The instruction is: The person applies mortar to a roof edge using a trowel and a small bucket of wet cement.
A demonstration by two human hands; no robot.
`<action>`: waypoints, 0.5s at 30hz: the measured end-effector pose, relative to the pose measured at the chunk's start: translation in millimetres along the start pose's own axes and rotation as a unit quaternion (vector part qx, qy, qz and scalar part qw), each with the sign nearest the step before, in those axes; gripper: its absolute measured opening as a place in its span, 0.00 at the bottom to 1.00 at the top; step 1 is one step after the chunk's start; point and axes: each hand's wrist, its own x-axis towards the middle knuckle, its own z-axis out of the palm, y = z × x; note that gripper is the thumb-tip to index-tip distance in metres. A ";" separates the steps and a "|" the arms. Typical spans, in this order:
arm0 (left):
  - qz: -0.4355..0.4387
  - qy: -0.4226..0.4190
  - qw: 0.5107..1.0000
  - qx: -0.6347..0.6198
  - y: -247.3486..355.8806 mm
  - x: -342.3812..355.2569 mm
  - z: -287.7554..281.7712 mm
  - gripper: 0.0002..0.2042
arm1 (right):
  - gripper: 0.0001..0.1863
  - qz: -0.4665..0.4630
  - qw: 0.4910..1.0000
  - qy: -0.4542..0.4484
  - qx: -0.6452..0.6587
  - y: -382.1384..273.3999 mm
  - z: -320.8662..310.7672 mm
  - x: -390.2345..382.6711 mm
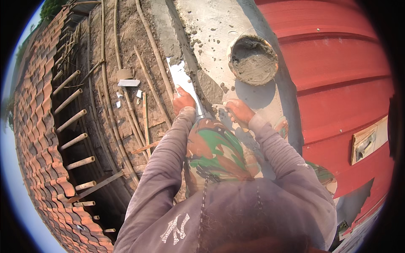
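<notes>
My left hand [183, 101] is closed on the side of a long, bright white strip [182, 76]. Grey mortar [168, 40] meets the strip's ragged far end, and a raised mortar edge [185, 46] runs along its right. Just to the right, my right hand [239, 111] is curled shut round what looks like a trowel's handle, mostly hidden by the fingers. Beyond its knuckles lies a grey pointed shape [209, 86], seemingly the mortar-covered trowel blade. A bucket [255, 61] of wet grey mortar stands farther off on the right, tilted in view.
Mortar splashes dot the pale concrete ledge [211, 17]. Red metal roofing [325, 63] rises along the right. Leftward are a brown surface with long bamboo poles [118, 46], white scraps [129, 83], protruding bamboo ends [69, 101] and orange roof tiles [38, 114]. My camouflage-clad knee [215, 147] is between my arms.
</notes>
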 end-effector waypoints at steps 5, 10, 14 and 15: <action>-0.016 0.009 1.000 -0.015 -1.4 -5.6 -5.9 0.39 | 0.20 -0.021 0.919 0.225 -0.324 -36.4 -92.0 -27.3; -0.007 -0.016 1.000 -0.016 9.2 -9.5 -8.7 0.38 | 0.22 0.120 0.778 0.240 -0.569 -77.3 -161.5 54.3; -0.018 -0.016 0.999 0.021 1.0 2.7 -4.8 0.38 | 0.18 0.157 0.879 0.134 -0.430 -91.7 -156.9 92.7; -0.018 -0.009 1.000 0.011 -1.1 1.9 -6.8 0.39 | 0.17 0.183 0.922 0.108 -0.322 -96.8 -142.1 78.6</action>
